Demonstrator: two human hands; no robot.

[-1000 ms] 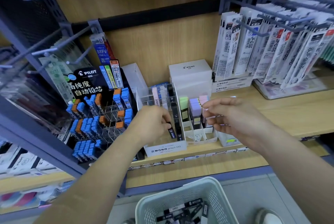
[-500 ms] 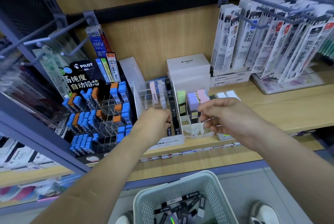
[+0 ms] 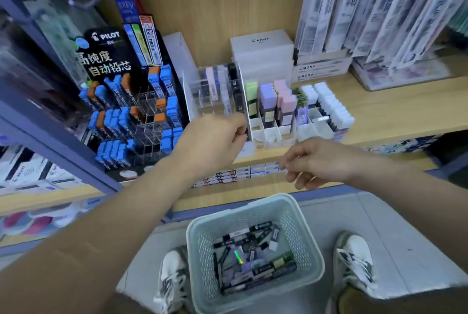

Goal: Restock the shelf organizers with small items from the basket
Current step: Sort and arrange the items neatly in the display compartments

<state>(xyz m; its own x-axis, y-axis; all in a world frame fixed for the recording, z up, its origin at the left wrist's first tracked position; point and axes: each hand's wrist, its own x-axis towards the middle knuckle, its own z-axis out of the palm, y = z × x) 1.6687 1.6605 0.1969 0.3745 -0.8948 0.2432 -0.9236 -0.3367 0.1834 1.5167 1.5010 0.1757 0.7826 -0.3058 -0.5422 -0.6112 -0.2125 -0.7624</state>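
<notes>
The pale green basket (image 3: 312, 247) stands on the floor between my shoes, with several small dark and pastel lead cases (image 3: 253, 260) in it. On the shelf above, my left hand (image 3: 212, 142) is at the front of the clear organizer (image 3: 202, 90), fingers curled round a small black lead case (image 3: 245, 133) by its right-hand column. My right hand (image 3: 316, 161) hovers below the shelf's front edge, above the basket, fingers loosely curled and empty. To the right of the clear organizer, a white divided organizer (image 3: 268, 133) holds green, purple and pink cases.
A black Pilot display (image 3: 131, 101) of blue and orange lead cases stands at the left. White boxes (image 3: 263, 47) sit behind the organizers, and packets of refills (image 3: 379, 9) hang on hooks at the upper right. My two shoes (image 3: 174, 275) flank the basket.
My right hand has dropped from the white organizer to below the shelf edge. My left hand stays at the clear organizer's front. The view has tilted down, showing the whole basket.
</notes>
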